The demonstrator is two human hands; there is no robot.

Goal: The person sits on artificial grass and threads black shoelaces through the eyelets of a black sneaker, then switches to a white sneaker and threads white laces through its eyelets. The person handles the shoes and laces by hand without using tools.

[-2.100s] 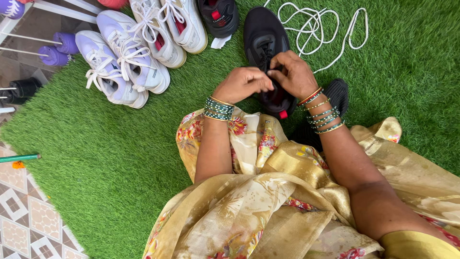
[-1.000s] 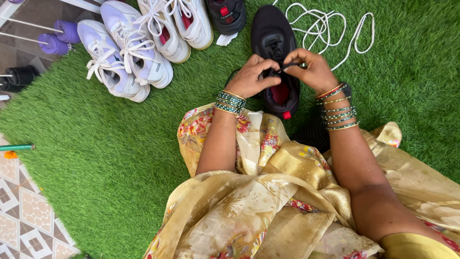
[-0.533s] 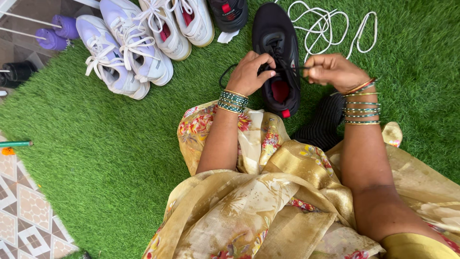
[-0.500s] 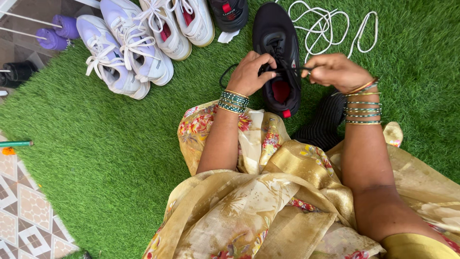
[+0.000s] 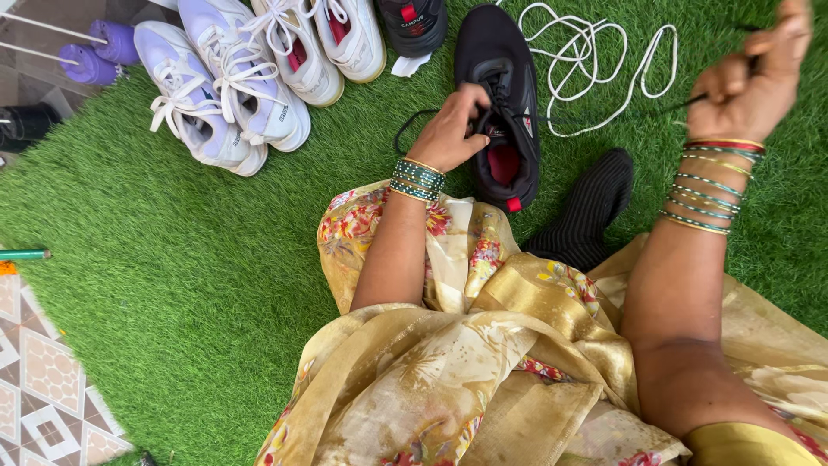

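Head view: the left hand (image 5: pixel 450 129) rests on the black shoe (image 5: pixel 500 103), fingers curled closed over the eyelet area, pinning the shoe to the green artificial turf (image 5: pixel 216 285). The shoe lies toe away from the person, red lining visible. The right hand (image 5: pixel 749 82) is raised to the right, well apart from the shoe, fingers pinched closed on the black lace (image 5: pixel 630 112), which runs taut from the hand to the shoe. A loose white lace (image 5: pixel 595 60) lies coiled behind the shoe. White sneakers (image 5: pixel 241 78) stand at upper left. A black sock (image 5: pixel 586 207) lies just beside the shoe.
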